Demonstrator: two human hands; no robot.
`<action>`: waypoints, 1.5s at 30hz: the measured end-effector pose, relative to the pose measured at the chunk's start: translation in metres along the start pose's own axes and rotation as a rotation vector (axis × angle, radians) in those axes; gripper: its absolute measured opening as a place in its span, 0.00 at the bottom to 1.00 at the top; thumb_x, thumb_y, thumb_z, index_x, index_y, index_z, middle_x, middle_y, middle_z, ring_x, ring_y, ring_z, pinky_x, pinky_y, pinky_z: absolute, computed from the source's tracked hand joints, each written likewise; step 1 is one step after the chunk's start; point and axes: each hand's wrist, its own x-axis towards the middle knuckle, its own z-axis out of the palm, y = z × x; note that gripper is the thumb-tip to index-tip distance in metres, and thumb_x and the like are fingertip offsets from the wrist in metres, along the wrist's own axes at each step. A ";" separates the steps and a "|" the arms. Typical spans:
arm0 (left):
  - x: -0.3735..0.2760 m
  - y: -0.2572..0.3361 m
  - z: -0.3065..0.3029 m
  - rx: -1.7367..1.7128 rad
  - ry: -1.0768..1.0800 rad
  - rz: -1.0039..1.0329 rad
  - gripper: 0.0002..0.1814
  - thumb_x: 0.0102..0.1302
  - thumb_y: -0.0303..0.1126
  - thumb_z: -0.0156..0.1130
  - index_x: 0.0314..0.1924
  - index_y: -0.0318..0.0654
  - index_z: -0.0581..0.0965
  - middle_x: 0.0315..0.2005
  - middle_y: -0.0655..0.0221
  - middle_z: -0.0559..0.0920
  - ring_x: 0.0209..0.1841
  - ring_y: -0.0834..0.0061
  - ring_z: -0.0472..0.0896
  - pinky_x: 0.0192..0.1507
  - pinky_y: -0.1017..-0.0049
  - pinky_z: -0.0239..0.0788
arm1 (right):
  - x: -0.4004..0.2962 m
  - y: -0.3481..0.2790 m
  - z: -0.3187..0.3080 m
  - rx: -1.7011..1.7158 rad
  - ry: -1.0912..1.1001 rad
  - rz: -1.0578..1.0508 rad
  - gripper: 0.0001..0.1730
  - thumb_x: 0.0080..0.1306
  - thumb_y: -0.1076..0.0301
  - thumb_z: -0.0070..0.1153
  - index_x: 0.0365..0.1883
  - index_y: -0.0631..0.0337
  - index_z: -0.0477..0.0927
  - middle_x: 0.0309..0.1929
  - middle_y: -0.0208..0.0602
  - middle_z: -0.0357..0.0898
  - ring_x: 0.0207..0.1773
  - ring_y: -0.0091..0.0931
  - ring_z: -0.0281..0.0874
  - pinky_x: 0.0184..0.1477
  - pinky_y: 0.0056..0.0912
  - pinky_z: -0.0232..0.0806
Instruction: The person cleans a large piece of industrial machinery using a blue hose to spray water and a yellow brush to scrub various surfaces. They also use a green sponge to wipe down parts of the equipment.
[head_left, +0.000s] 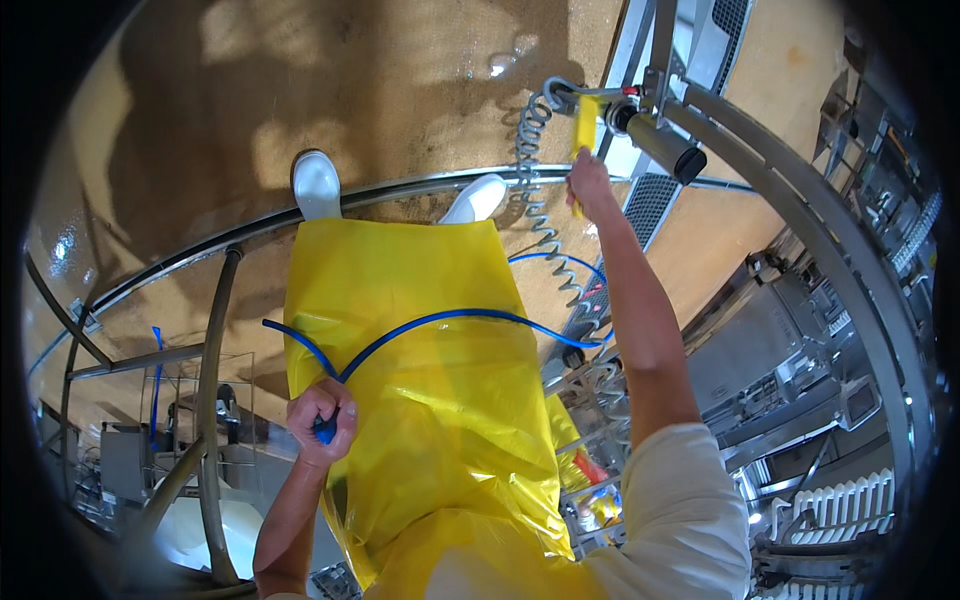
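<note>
My left hand (324, 421) is closed in a fist around a bent blue hose (450, 313), in front of the left side of my yellow apron (420, 375). A free end of the hose sticks out above the fist. The rest arcs across the apron towards the right. Stretched out ahead on the right, my right hand (590, 184) grips a flat yellow piece (586, 124), perhaps a handle. A grey coiled hose (534, 124) hangs just left of that hand. Close to the yellow piece, on the right, is a steel cylinder (660, 146) with a black end.
Curved steel rails (810, 217) run down the right, with machinery (750, 337) beyond. A tubular steel railing (210, 375) stands on the left. My white shoes (316, 184) are by a metal floor strip (390, 191) on the wet tan floor (247, 97). A floor grate (651, 202) lies at right.
</note>
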 end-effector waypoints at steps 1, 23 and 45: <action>-0.001 0.001 0.001 -0.005 0.002 -0.005 0.19 0.62 0.17 0.66 0.30 0.43 0.63 0.23 0.68 0.77 0.24 0.75 0.74 0.30 0.76 0.68 | -0.010 0.005 -0.003 -0.090 0.104 -0.170 0.15 0.76 0.62 0.55 0.49 0.66 0.79 0.38 0.55 0.85 0.40 0.44 0.87 0.40 0.48 0.80; 0.018 0.010 -0.009 -0.070 0.022 0.020 0.18 0.62 0.19 0.66 0.30 0.44 0.63 0.22 0.67 0.76 0.23 0.75 0.74 0.28 0.74 0.70 | -0.004 -0.189 -0.103 -0.861 0.116 -0.374 0.19 0.74 0.65 0.48 0.54 0.60 0.87 0.51 0.56 0.89 0.55 0.50 0.88 0.56 0.52 0.80; 0.026 0.010 -0.004 0.096 -0.095 -0.081 0.18 0.69 0.24 0.66 0.32 0.44 0.63 0.23 0.68 0.76 0.25 0.74 0.74 0.32 0.72 0.68 | 0.010 -0.080 0.064 1.841 -0.521 0.258 0.15 0.83 0.58 0.44 0.48 0.61 0.75 0.26 0.23 0.68 0.19 0.18 0.60 0.18 0.22 0.57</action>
